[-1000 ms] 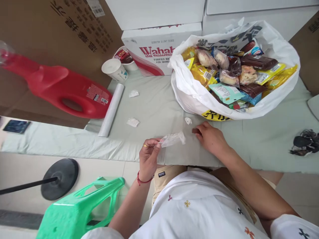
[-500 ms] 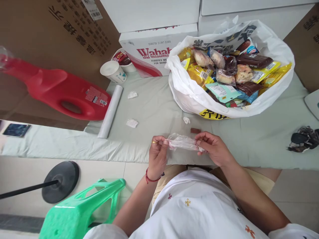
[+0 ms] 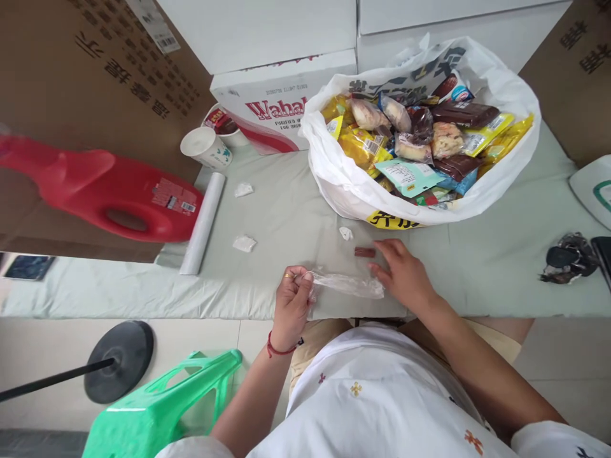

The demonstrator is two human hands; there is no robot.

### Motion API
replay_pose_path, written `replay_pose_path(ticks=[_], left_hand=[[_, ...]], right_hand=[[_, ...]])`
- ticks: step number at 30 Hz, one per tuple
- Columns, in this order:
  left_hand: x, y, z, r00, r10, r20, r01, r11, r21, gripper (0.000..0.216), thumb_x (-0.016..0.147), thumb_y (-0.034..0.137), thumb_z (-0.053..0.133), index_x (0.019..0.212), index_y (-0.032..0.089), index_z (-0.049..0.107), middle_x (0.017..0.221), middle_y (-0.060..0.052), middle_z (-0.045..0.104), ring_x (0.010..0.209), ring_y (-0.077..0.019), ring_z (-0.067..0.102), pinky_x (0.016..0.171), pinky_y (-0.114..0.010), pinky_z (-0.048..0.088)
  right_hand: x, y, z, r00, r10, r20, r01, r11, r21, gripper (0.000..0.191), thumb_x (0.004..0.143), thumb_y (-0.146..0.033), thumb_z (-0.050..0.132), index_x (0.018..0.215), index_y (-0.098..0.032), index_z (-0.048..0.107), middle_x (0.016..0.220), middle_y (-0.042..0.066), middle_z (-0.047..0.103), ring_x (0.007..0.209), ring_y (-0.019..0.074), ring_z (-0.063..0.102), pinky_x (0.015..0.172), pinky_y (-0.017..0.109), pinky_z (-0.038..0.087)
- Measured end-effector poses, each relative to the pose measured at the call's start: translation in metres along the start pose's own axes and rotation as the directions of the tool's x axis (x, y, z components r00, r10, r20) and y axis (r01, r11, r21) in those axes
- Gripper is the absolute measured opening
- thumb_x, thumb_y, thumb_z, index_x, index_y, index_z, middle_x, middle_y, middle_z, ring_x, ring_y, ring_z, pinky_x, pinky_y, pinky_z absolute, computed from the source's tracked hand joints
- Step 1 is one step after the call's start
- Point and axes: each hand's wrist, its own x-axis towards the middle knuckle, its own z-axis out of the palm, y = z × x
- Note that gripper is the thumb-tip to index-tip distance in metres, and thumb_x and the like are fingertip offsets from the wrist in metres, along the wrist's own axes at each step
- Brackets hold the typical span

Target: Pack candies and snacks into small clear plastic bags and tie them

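Note:
A clear plastic bag [image 3: 351, 284] hangs stretched out sideways from my left hand [image 3: 293, 292], which pinches its left end. My right hand [image 3: 405, 275] is off the bag, thumb and fingers apart and nothing between them. Just left of its fingertips lies a small brown bar [image 3: 365, 252] on the green cloth. A crumpled white scrap [image 3: 346, 233] sits a little behind the bar. Two small white packets [image 3: 244, 243] lie further left on the cloth.
Behind my hands stands a white plastic bag [image 3: 329, 184] full of wrapped snacks. To the left are a white roll [image 3: 203, 222], a red jug [image 3: 109, 191] and a paper cup [image 3: 207, 147]. A dark bundle [image 3: 568, 257] lies at the right. A green stool [image 3: 143, 407] stands below.
My right hand has let go of the plastic bag's right end and opened beside the brown bar. My left hand still pinches the bag. The whole view has shifted slightly.

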Motion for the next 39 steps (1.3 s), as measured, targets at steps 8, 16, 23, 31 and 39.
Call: replay_pose_path(ticks=[8,16,23,31,39], left_hand=[[-0.001,-0.015,-0.014,0.984,0.088,-0.157,-0.053,0.976,0.211,0.037,0.088,0.054,0.072,0.095,0.022,0.055,0.063,0.009,0.045,0.044,-0.0054,0.039,0.040,-0.017,0.032],[0.002,-0.038,-0.020,0.964,0.241,-0.110,-0.157,0.854,0.497,0.031,0.093,0.051,0.067,0.098,0.021,0.063,0.059,0.006,0.049,0.049,-0.0104,0.045,0.049,-0.022,0.034],[0.000,-0.041,-0.023,0.961,0.266,-0.078,-0.184,0.822,0.540,0.030,0.095,0.051,0.063,0.098,0.021,0.064,0.058,0.007,0.046,0.050,-0.0104,0.041,0.051,-0.022,0.033],[0.002,-0.043,-0.018,0.958,0.252,-0.136,-0.159,0.863,0.480,0.034,0.095,0.054,0.062,0.098,0.021,0.063,0.059,0.007,0.047,0.049,-0.0097,0.043,0.050,-0.022,0.035],[-0.015,-0.041,-0.018,0.927,0.365,-0.088,-0.274,0.817,0.508,0.022,0.097,0.043,0.062,0.093,0.021,0.065,0.065,0.003,0.054,0.054,-0.0104,0.046,0.053,-0.023,0.036]], right_hand=[[0.013,-0.015,-0.016,0.984,-0.014,0.177,0.034,0.993,-0.111,0.019,0.098,-0.028,0.057,0.107,-0.020,0.071,0.111,0.009,0.066,0.081,0.0194,0.065,0.068,0.031,0.049],[0.029,0.006,-0.141,0.917,0.087,-0.389,-0.087,0.996,0.019,0.023,0.088,-0.042,0.071,0.102,-0.023,0.073,0.095,0.005,0.072,0.063,0.0160,0.055,0.070,0.035,0.049],[0.086,0.014,-0.141,0.896,0.001,-0.444,-0.078,0.985,-0.156,0.022,0.090,-0.035,0.070,0.102,-0.017,0.073,0.099,0.010,0.071,0.078,0.0190,0.061,0.083,0.037,0.049],[0.114,-0.008,-0.135,0.912,-0.114,-0.394,0.050,0.984,-0.168,0.019,0.085,-0.028,0.073,0.099,-0.015,0.076,0.100,0.009,0.070,0.079,0.0188,0.059,0.080,0.036,0.048],[0.042,-0.072,-0.067,0.915,-0.355,0.190,0.253,0.873,0.417,0.014,0.090,-0.033,0.070,0.097,-0.021,0.072,0.089,0.000,0.068,0.059,0.0096,0.052,0.059,0.026,0.042]])
